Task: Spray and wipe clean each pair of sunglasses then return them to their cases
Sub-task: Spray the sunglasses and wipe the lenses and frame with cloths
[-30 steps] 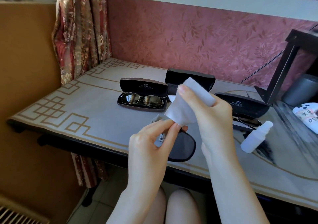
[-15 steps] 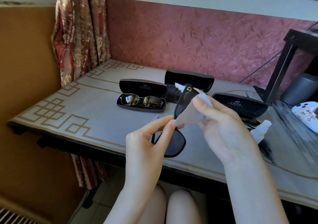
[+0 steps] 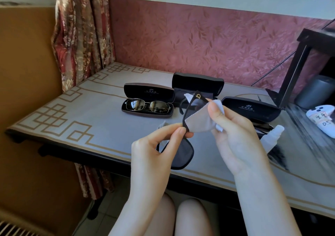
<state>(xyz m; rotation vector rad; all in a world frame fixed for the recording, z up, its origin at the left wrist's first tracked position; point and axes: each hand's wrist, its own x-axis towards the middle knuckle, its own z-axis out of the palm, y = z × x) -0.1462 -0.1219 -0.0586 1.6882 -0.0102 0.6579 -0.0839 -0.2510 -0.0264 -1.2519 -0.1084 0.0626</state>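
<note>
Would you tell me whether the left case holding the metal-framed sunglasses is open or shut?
Open: the left case has its lid raised behind the tray, and the metal-framed sunglasses lie exposed inside.

view: 1, head-worn | faces: forward, down | range: near, above left hand (image 3: 154, 150), right hand (image 3: 235, 138), table (image 3: 108, 123)

1. This looks like a room in a home, not a workplace.
2. A heavy floral curtain (image 3: 81, 36) hangs at the far left, beside pink leaf-patterned wallpaper (image 3: 199, 40) on the far wall.
3. The table (image 3: 72, 119) has a decorative gold fret border on a pale top.
4. Personal belongings lie on it, such as metal-framed sunglasses (image 3: 150, 107) in an open case (image 3: 148, 92).
5. A radiator (image 3: 16, 228) shows at the near left corner, above a tiled floor (image 3: 112, 208).
6. A dark shelf frame (image 3: 299, 69) stands at the right.
</note>
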